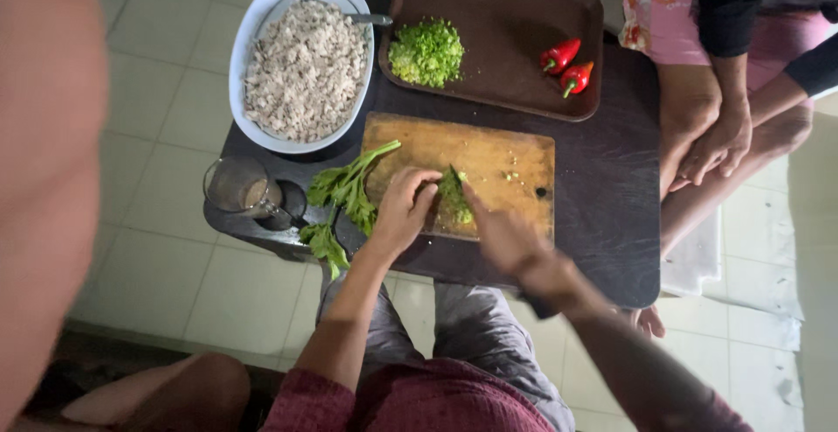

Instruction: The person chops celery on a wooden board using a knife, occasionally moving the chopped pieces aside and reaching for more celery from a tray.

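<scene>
Hands point(454, 214) bent over celery point(454, 198), left pinning, right cutting

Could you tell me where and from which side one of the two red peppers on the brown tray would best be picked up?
Probably by its broad red body, from above. The red peppers lie flat and side by side near the brown tray's right rim, green stems toward the near edge; both hands are busy at the cutting board.

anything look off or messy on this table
Mostly tidy. The leafy celery stalks hang off the cutting board and past the table edge. The glass stands close to that edge too.
</scene>
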